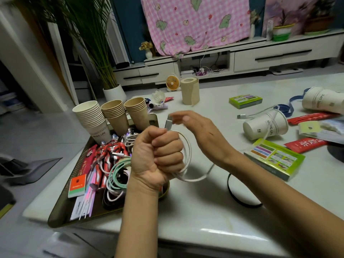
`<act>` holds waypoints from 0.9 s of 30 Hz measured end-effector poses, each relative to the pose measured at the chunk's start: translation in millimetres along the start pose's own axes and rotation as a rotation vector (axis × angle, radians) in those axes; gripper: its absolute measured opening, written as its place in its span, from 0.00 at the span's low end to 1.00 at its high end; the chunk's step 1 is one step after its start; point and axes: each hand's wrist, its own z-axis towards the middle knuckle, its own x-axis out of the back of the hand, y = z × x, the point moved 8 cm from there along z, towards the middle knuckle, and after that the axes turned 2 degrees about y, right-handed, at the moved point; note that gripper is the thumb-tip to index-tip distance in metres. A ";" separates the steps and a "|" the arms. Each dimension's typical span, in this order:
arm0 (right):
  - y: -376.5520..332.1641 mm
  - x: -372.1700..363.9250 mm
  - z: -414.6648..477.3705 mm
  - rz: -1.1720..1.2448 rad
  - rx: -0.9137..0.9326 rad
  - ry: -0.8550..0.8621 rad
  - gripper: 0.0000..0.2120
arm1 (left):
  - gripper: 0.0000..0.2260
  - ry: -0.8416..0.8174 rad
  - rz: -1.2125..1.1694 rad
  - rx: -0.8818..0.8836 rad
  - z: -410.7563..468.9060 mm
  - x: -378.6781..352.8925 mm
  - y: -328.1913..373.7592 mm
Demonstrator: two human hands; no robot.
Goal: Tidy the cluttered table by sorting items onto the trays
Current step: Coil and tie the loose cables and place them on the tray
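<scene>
My left hand (157, 155) is a fist closed around a coiled white cable (188, 159), held above the table in the centre of the head view. My right hand (195, 127) pinches the cable's plug end (168, 123) just above the fist. Loops of the cable hang to the right of my left hand. The dark tray (61, 209) at the left holds stacked paper cups (93, 118), a red and silver toy figure (107, 157), a coiled green cable (117, 174), white cables and small packets.
On the table's right lie two white cups (266, 126) on their sides, green boxes (275, 157), red sachets (305, 145), a blue strap (290, 107) and another white cable. A black band (236, 194) lies under my right forearm. A paper roll (190, 91) and small fan (172, 83) stand further back.
</scene>
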 end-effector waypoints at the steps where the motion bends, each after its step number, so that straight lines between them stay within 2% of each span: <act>1: 1.2 -9.7 -2.3 0.098 -0.059 -0.090 0.17 | 0.12 0.010 -0.007 -0.010 2.6 2.7 -3.0; 4: 22.1 -28.0 -10.7 0.193 -0.310 -0.274 0.34 | 0.12 0.045 -0.017 -0.014 10.4 14.8 -9.5; 5: 29.7 -29.8 -13.5 0.210 -0.376 -0.314 0.36 | 0.12 0.051 -0.030 -0.010 12.3 19.5 -10.9; 6: 32.6 -30.5 -15.0 0.243 -0.403 -0.341 0.34 | 0.12 0.053 -0.041 -0.006 13.5 23.2 -11.4; 9: 34.4 -24.0 -17.6 0.277 -0.406 -0.331 0.18 | 0.13 0.040 -0.137 0.004 23.2 27.4 -13.9; 10: 38.4 -19.4 -17.0 0.220 -0.404 -0.273 0.16 | 0.13 0.090 -0.130 -0.001 24.9 32.0 -14.4; 13: 50.7 -6.2 -17.0 0.117 -0.400 -0.030 0.10 | 0.12 0.341 0.087 -0.067 24.4 55.2 -5.9; 16: 47.9 3.1 -18.4 -0.062 -0.296 0.107 0.07 | 0.11 0.515 0.304 -0.105 23.3 67.2 -3.8; 19: 37.1 4.0 -19.3 -0.289 -0.161 0.128 0.06 | 0.11 0.663 0.399 -0.224 20.4 71.0 0.5; 23: 34.2 -2.2 -23.9 -0.429 -0.082 0.141 0.07 | 0.14 0.721 0.393 -0.300 22.9 69.5 -0.2; 27: 30.7 2.5 -24.5 -0.420 -0.038 0.205 0.08 | 0.17 0.668 0.299 -0.245 25.8 67.6 -4.2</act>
